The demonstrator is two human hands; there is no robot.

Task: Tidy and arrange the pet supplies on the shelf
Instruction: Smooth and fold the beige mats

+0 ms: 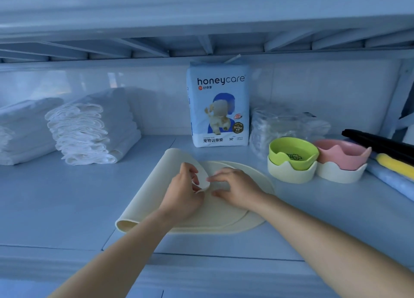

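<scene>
- A cream, flexible oval mat (254,181) lies on the pale blue shelf board (67,203), in the middle and near the front edge. Its left side is curled up and over into a loose roll, and its right side lies flat.
- The left hand (186,191) grips the rounded end of the curled flap, with its fingers bent over the top and the thumb underneath.
- The right hand (236,188) rests on the flat part of the mat just right of the left hand. Its fingers are bent and the forefinger tip reaches the flap's edge. I cannot tell whether it pinches the mat.
- A white and blue "honeycare" pack of pet training pads (218,105) stands upright against the far wall, beyond the mat.
- Two stacks of folded white pads (89,129) sit at the far left.
- A crumpled clear plastic bag (282,123) lies right of the pack.
- In front of the bag, a green bowl (293,153) is nested in a cream scalloped holder (291,173). Beside it on the right, a pink bowl (342,154) sits in a white scalloped holder (340,174).
- At the far right lie a black stick-like item (380,143), a yellow piece (394,163) and a light blue cloth roll (392,181).
</scene>
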